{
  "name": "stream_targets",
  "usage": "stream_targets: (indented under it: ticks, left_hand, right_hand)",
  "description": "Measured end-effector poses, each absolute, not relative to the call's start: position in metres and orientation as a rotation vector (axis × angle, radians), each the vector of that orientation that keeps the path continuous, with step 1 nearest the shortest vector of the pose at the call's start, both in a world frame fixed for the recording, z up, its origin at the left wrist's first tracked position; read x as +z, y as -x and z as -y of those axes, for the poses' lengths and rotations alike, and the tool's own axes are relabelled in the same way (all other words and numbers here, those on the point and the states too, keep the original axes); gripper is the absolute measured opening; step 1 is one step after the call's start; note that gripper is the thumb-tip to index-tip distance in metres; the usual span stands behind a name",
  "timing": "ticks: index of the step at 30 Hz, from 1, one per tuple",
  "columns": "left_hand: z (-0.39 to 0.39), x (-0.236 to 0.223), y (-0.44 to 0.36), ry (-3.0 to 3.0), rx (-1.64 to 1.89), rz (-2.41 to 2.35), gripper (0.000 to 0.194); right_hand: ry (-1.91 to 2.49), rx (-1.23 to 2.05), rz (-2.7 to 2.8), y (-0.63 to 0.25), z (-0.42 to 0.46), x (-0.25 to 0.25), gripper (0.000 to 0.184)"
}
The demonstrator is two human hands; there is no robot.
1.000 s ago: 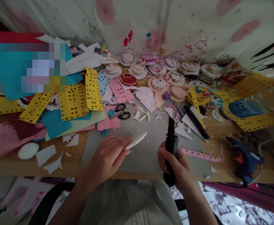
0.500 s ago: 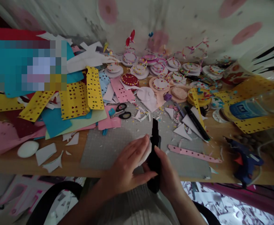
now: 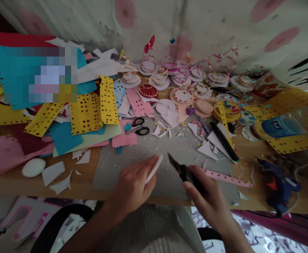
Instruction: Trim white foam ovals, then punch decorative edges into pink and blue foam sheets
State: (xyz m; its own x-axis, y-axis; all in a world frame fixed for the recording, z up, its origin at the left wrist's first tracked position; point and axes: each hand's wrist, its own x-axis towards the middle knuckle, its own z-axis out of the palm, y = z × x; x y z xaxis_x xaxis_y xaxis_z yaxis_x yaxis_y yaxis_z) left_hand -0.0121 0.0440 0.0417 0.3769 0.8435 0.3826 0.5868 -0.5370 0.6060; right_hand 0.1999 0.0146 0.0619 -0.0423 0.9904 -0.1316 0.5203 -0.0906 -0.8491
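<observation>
Viewed from beside the table (image 3: pixel 8 184): the left hand (image 3: pixel 134 182) is closed on a thin white piece (image 3: pixel 154 168), pinched between fingers and thumb and held on edge above the grey mat (image 3: pixel 107 175). The right hand (image 3: pixel 209 196) is wrapped around a black cutter (image 3: pixel 189 175), its dark tip pointing up and leftward, near the white piece but apart from it. A dotted pink strip (image 3: pixel 229 177) lies beyond the right hand, partly on the mat. Scissors (image 3: pixel 142 131) with black handles rest near the mat's far left corner, touching pink sheet. White scraps (image 3: pixel 159 131) lie scattered along the mat's far side; a black marker (image 3: pixel 224 142) slants at the right. Farther back, small decorated cakes (image 3: pixel 183 95) stand in a cluster. Glue gun (image 3: pixel 281 186) at far right, bottle (image 3: pixel 284 124) lying on its side behind it.
</observation>
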Motion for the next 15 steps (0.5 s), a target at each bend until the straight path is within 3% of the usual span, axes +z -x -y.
stream_targets:
  ticks: [6, 15]
  left_hand:
    - [-0.045, 0.043, 0.009, -2.322, 0.878, -1.24, 0.038]
    - [-0.044, 0.044, 0.009, -2.324, 0.898, -1.214, 0.035]
  right_hand:
    - [1.595, 0.58, 2.198, -0.206, -0.01, 0.083, 0.027]
    - [1.602, 0.514, 2.287, -0.205, -0.013, 0.084, 0.03]
